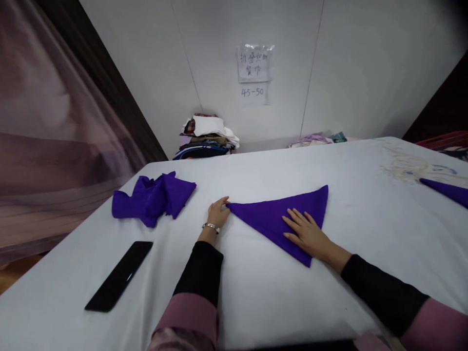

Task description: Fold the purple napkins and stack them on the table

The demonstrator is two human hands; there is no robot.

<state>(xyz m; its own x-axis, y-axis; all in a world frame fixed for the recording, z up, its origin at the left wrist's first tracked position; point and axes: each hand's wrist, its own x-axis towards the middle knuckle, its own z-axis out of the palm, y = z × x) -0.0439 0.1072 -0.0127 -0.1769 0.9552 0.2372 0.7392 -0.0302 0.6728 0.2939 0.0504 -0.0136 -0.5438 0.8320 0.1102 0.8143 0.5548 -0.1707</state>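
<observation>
A purple cloth lies folded into a triangle on the white-covered table. My left hand pinches the triangle's left corner between fingers and thumb. My right hand lies flat on the cloth's lower right part, fingers stretched out and spread. A silver bracelet sits on my left wrist.
A crumpled purple cloth lies at the left. A black phone rests near the left front edge. Another purple cloth tip shows at the right edge. A stack of folded fabrics and more cloths sit by the wall, under a paper sign.
</observation>
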